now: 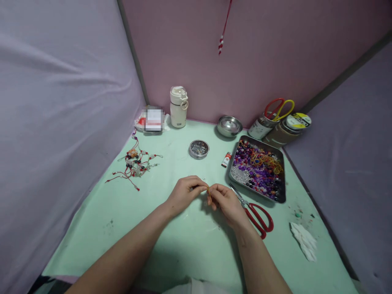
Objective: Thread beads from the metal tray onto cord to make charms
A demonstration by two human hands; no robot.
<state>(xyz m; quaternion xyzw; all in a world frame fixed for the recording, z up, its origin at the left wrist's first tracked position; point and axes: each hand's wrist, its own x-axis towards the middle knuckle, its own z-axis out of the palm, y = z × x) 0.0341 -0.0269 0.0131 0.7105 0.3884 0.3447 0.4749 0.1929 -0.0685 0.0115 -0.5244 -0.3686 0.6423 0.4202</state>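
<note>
My left hand (184, 194) and my right hand (224, 201) meet over the middle of the pale green table. Both pinch a thin orange cord (209, 192), and a short piece of it hangs between the fingertips. Whether a bead is on the cord, I cannot make out. Close to my right hand lie red-handled scissors (255, 214), their blades slightly apart. Beyond them is a metal tray (284, 183) of purple, black, red and clear beads with a tangle of yellow-orange cord on top.
Beaded red strings (134, 163) lie at the left. Toward the back stand a cream bottle (178, 108), a round clear box (199, 149), a steel bowl (229, 126), a lighter (226, 159) and jars (260, 126). A crumpled white tissue (304, 241) lies right. Cloth walls enclose the table.
</note>
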